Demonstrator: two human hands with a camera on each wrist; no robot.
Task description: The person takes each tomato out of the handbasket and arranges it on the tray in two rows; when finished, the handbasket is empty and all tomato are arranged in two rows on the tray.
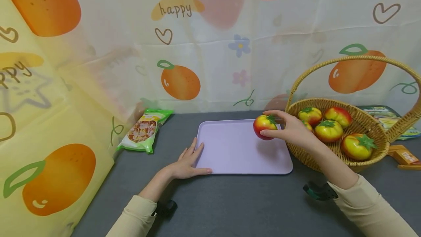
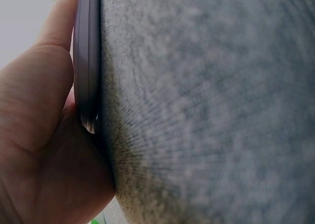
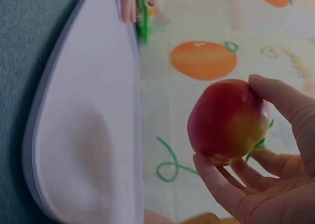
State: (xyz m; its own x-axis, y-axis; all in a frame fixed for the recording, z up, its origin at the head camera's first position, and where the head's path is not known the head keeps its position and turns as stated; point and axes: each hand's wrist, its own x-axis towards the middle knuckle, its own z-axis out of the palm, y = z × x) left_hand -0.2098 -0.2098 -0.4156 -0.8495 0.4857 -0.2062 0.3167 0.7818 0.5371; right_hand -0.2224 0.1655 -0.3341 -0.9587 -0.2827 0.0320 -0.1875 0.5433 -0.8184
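My right hand [image 1: 294,129] pinches a red and yellow tomato [image 1: 261,126] between thumb and fingertips, above the right part of a pale lilac tray [image 1: 227,149]. In the right wrist view the tomato [image 3: 224,120] shows its glossy red side and a green stalk end facing the palm; a shadow lies on the tray below. At the tray's left front corner rests my left hand [image 1: 186,164], fingers spread along the left edge and thumb on the front edge. The left wrist view shows the thumb [image 2: 54,27] lying along the rim.
To the right stands a wicker basket [image 1: 304,156] with a tall handle, holding several tomatoes [image 1: 329,131]. A green and white snack bag [image 1: 143,131] lies left of the tray. Behind the basket is a flat printed package [image 1: 381,114]; an orange-brown object [image 1: 406,156] sits at the right edge.
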